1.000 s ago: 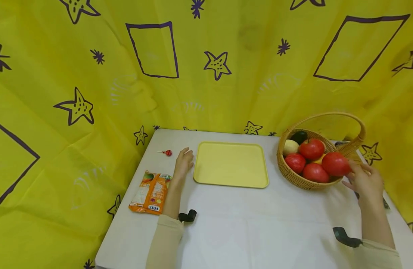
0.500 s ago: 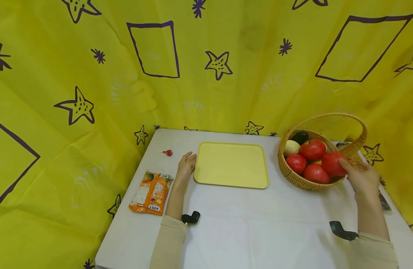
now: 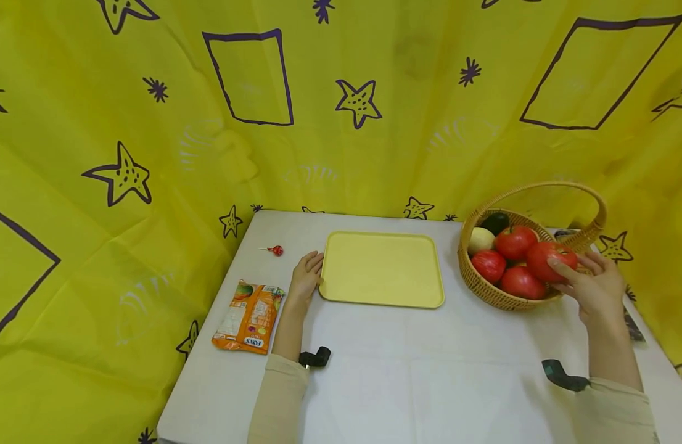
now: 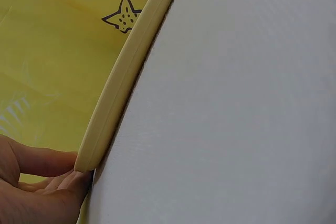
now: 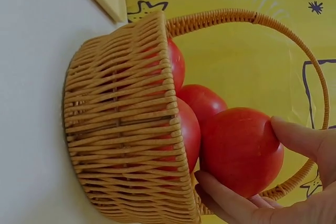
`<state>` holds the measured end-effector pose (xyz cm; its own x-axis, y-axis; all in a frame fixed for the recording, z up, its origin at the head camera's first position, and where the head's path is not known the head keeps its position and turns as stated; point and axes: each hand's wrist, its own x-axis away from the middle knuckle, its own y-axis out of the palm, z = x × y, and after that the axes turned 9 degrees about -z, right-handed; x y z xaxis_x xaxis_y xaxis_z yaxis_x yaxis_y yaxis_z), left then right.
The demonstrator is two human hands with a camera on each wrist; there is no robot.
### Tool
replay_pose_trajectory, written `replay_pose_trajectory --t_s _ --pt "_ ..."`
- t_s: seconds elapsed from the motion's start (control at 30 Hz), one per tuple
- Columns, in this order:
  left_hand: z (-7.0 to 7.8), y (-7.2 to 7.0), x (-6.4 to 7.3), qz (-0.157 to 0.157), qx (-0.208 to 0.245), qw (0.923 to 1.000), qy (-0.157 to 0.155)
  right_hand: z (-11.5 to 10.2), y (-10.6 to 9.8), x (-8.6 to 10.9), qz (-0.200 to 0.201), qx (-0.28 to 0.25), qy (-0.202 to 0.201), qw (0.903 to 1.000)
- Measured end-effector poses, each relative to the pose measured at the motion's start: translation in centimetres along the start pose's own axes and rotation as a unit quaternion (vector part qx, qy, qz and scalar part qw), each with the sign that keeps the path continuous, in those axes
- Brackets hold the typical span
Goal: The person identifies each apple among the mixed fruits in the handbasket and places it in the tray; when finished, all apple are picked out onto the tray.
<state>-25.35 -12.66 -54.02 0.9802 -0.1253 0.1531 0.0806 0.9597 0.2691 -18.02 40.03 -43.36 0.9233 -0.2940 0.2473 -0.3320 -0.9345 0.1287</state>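
My right hand (image 3: 599, 290) grips a red apple (image 3: 550, 261) at the right side of a wicker basket (image 3: 504, 301). In the right wrist view, the thumb lies on one side of this apple (image 5: 241, 150) and the fingers on the other, at the basket's rim. Other red apples (image 3: 515, 243), a pale round fruit (image 3: 481, 240) and a dark green one (image 3: 494, 222) fill the basket. My left hand (image 3: 306, 277) is at the left edge of a yellow tray (image 3: 382, 269). In the left wrist view, its thumb and fingers pinch the tray's rim (image 4: 118, 85).
An orange snack bag (image 3: 249, 317) lies to the left of my left forearm. Behind it is a red lollipop (image 3: 276, 250). The basket's tall handle (image 3: 563, 185) arches over the fruit. A yellow patterned cloth (image 3: 330, 148) hangs behind the white table (image 3: 419, 376).
My left hand has shifted right and taken hold of the tray's edge. My right hand has moved left, its thumb now on the apple, which has shifted slightly up and left.
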Motion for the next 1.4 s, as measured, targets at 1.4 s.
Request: replay_pose_trajectory --t_s 1.4 --pt "0.0 -0.5 -0.3 0.002 0.017 0.9998 -0.008 -1.8 6.1 4.1 -0.117 -0.056 -0.141 0.9814"
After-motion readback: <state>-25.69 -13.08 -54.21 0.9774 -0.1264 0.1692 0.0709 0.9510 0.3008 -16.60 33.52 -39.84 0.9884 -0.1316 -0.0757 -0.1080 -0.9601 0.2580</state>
